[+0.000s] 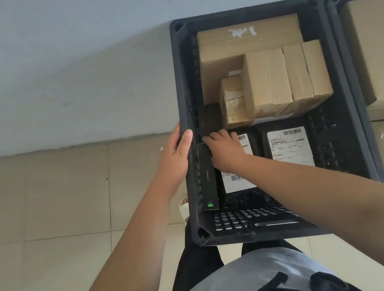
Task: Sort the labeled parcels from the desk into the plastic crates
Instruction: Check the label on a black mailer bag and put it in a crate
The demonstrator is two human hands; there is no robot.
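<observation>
Black plastic crate (pixel 343 84) holds the parcels. Its left rim is gripped by the left hand (pixel 177 153). Inside, the right hand (pixel 224 150) curls its fingers on a slim black box (pixel 206 176), upright against the left wall, long axis running toward the person.

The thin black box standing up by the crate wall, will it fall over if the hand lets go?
Probably it would tip: the thin black box stands on a narrow edge, leaning against the crate wall. It looks stiff, not floppy. The right hand touches it.
</observation>
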